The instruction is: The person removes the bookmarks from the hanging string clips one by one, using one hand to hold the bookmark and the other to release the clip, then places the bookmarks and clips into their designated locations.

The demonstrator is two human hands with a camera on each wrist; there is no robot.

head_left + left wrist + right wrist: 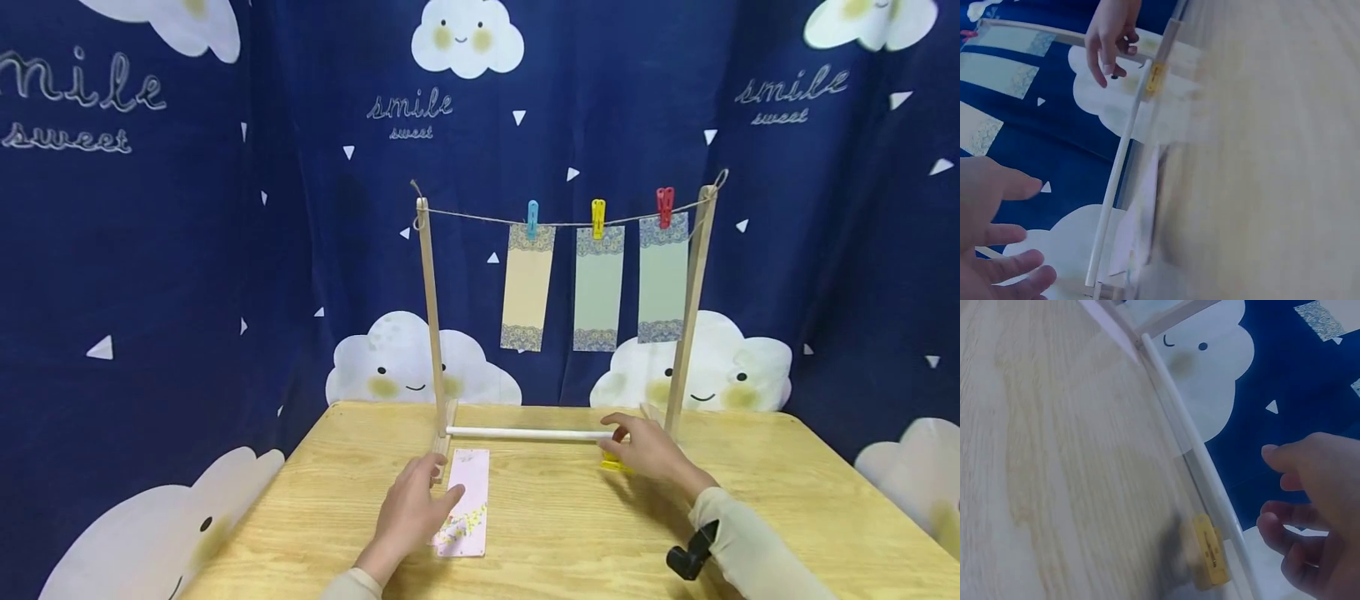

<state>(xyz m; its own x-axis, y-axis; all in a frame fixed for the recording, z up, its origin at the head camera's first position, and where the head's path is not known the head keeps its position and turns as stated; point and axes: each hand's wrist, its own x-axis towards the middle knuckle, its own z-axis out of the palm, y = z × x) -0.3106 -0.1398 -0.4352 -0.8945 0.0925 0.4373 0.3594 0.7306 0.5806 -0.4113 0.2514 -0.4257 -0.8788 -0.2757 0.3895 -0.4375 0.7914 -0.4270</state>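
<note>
Lower centre, left hand (411, 506) hovering empty, fingers loose, near rectangular pink floral card (472, 475). Lower right, right hand (647, 450) hanging loosely curled, ungrasping, near yellow plastic clothespin (1212, 551); pinching squarely seems best.

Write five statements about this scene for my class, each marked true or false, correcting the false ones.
1. Three cards hang from the string. True.
2. The middle clothespin on the string is red. False: it is yellow.
3. A pink card lies on the table near the left hand. True.
4. The blue clothespin holds the cream card. True.
5. The loose yellow clothespin grips the pink card. False: it lies near the right hand.
</note>
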